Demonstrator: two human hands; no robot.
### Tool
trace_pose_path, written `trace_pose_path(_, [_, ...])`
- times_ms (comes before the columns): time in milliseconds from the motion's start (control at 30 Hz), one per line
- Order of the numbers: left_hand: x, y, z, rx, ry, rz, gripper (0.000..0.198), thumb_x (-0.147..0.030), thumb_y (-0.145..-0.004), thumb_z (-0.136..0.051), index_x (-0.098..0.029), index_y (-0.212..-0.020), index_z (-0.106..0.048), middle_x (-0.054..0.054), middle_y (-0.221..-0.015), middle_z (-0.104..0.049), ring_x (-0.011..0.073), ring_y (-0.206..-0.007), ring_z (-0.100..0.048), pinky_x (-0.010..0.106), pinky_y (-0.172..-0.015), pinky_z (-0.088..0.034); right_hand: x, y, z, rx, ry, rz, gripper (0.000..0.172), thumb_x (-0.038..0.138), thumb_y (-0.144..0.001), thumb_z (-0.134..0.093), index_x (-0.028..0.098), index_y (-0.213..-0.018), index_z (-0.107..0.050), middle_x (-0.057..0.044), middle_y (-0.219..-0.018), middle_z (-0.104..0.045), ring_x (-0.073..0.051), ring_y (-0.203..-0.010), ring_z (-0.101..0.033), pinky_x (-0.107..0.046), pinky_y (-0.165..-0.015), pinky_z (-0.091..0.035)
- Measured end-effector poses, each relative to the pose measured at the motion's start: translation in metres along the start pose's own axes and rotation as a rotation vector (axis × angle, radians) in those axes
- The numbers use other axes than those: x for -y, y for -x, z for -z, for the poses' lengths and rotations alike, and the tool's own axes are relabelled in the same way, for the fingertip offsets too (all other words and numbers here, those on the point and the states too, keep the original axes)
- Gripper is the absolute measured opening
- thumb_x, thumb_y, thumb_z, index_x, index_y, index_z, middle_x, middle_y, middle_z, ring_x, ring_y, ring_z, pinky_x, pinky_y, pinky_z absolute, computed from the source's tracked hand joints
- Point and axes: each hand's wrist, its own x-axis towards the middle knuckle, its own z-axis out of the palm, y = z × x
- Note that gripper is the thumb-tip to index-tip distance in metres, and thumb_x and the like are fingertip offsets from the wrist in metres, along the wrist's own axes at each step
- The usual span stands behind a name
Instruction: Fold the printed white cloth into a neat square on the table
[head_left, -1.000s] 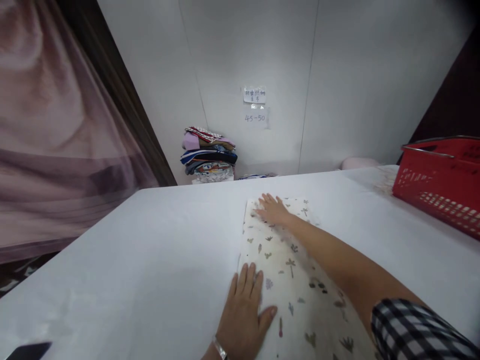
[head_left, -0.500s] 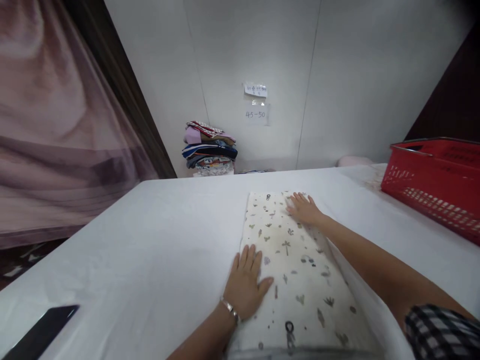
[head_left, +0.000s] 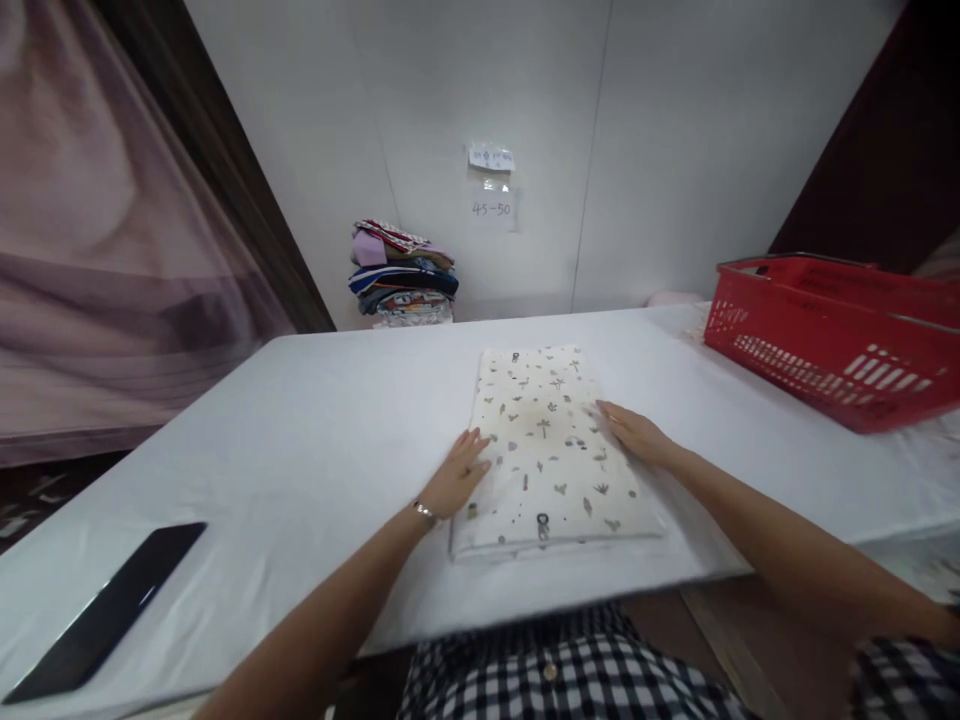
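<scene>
A folded cream cloth (head_left: 544,450) printed with small plants lies flat on the white table (head_left: 300,450), its near edge close to the table's front edge. My left hand (head_left: 457,478) rests flat on the cloth's left edge, fingers stretched out. My right hand (head_left: 637,435) lies flat on the cloth's right edge, fingers also stretched. Neither hand grips anything. A thin bracelet shows on my left wrist.
A red plastic basket (head_left: 825,335) stands on the table at the right. A dark flat slab (head_left: 105,610) lies near the front left corner. A stack of folded clothes (head_left: 401,275) sits against the white wall behind the table. A pink curtain (head_left: 97,240) hangs at left.
My right hand slid from the cloth's far end back along its right side. My left hand shifted to the left edge. The view pulled back, showing the whole cloth and the table's front edge.
</scene>
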Motion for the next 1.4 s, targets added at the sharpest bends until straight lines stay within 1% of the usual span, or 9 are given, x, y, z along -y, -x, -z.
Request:
trace_pose_path(167, [0.024,0.052,0.011,-0.081,-0.075,-0.338,0.041,-0.017,-0.087,-0.031,-0.022,-0.124,-0.05,0.006,-0.134,-0.048,0.0164,-0.122,-0.045,0.041,-0.101,-0.041,-0.019,0.094,0.001,0.023,0.026,0.099,0.051,0.035,-0.088,-0.028,0.024,-0.136,-0.039,0.001,-0.146,-0.028,-0.019,-0.134,-0.025,-0.041,-0.111,-0.021])
trace_pose_path(300, [0.023,0.067,0.01,-0.123,-0.12,-0.446,0.039,-0.015,-0.087,-0.034,-0.02,-0.122,-0.051,0.011,-0.135,-0.046,0.0184,-0.121,-0.046,0.04,-0.097,-0.044,-0.006,0.123,0.007,0.09,0.048,0.186,0.051,0.034,-0.086,-0.034,0.022,-0.136,-0.04,0.0,-0.149,-0.02,-0.019,-0.136,-0.018,-0.04,-0.11,-0.022])
trace_pose_path(533, [0.016,0.066,0.008,-0.067,-0.129,-0.461,0.043,-0.019,-0.081,-0.046,-0.02,-0.123,-0.05,0.011,-0.14,-0.039,0.0239,-0.129,-0.036,0.046,-0.103,-0.037,0.019,0.124,0.019,0.25,0.022,0.194,0.057,0.044,-0.082,-0.04,0.024,-0.135,-0.042,0.002,-0.15,-0.016,-0.023,-0.137,-0.016,-0.043,-0.11,-0.019])
trace_pose_path(700, [0.009,0.077,0.01,-0.012,-0.086,-0.448,0.048,-0.016,-0.079,-0.045,-0.02,-0.126,-0.047,0.01,-0.137,-0.043,0.0223,-0.129,-0.035,0.047,-0.105,-0.034,0.009,0.126,0.017,0.198,-0.001,0.162,0.053,0.042,-0.083,-0.039,0.025,-0.133,-0.045,0.002,-0.149,-0.019,-0.022,-0.136,-0.02,-0.042,-0.109,-0.023])
trace_pose_path(800, [0.004,0.088,0.01,-0.003,-0.023,-0.407,0.047,-0.026,-0.081,-0.049,-0.02,-0.128,-0.045,0.009,-0.137,-0.043,0.0225,-0.13,-0.034,0.047,-0.106,-0.034,0.008,0.129,0.019,0.033,-0.069,0.06,0.048,0.043,-0.084,-0.037,0.023,-0.124,-0.054,-0.003,-0.141,-0.038,-0.023,-0.128,-0.036,-0.04,-0.105,-0.031])
trace_pose_path(933, [-0.002,0.097,0.005,-0.085,0.059,-0.327,0.042,-0.035,-0.084,-0.051,-0.022,-0.123,-0.049,0.008,-0.136,-0.045,0.0221,-0.127,-0.038,0.046,-0.104,-0.036,0.025,0.136,0.027,-0.031,-0.193,-0.08,0.035,0.043,-0.083,-0.041,0.02,-0.095,-0.065,-0.007,-0.097,-0.066,-0.021,-0.09,-0.06,-0.033,-0.078,-0.048])
trace_pose_path(1100, [-0.009,0.097,-0.006,-0.227,0.066,-0.285,0.024,-0.029,-0.085,-0.051,-0.022,-0.107,-0.058,0.007,-0.124,-0.054,0.0201,-0.116,-0.048,0.041,-0.099,-0.043,0.048,0.145,0.025,-0.024,-0.284,-0.199,0.033,0.045,-0.082,-0.044,0.019,-0.073,-0.061,-0.001,-0.068,-0.062,-0.015,-0.065,-0.054,-0.026,-0.059,-0.042])
trace_pose_path(1267, [-0.017,0.093,-0.006,-0.317,0.039,-0.219,0.018,-0.027,-0.086,-0.049,-0.021,-0.097,-0.062,0.006,-0.105,-0.06,0.0176,-0.099,-0.055,0.034,-0.087,-0.048,0.053,0.145,0.011,0.079,-0.328,-0.293,0.034,0.051,-0.077,-0.051,0.019,-0.072,-0.062,0.001,-0.062,-0.057,-0.013,-0.057,-0.049,-0.023,-0.051,-0.035])
trace_pose_path(1400, [-0.024,0.092,-0.006,-0.343,0.001,-0.208,0.014,-0.026,-0.085,-0.05,-0.02,-0.093,-0.061,0.005,-0.095,-0.06,0.0164,-0.091,-0.055,0.03,-0.078,-0.049,0.059,0.14,0.017,0.056,-0.487,-0.38,0.033,0.05,-0.073,-0.053,0.018,-0.067,-0.056,0.003,-0.056,-0.05,-0.01,-0.051,-0.043,-0.022,-0.049,-0.031])
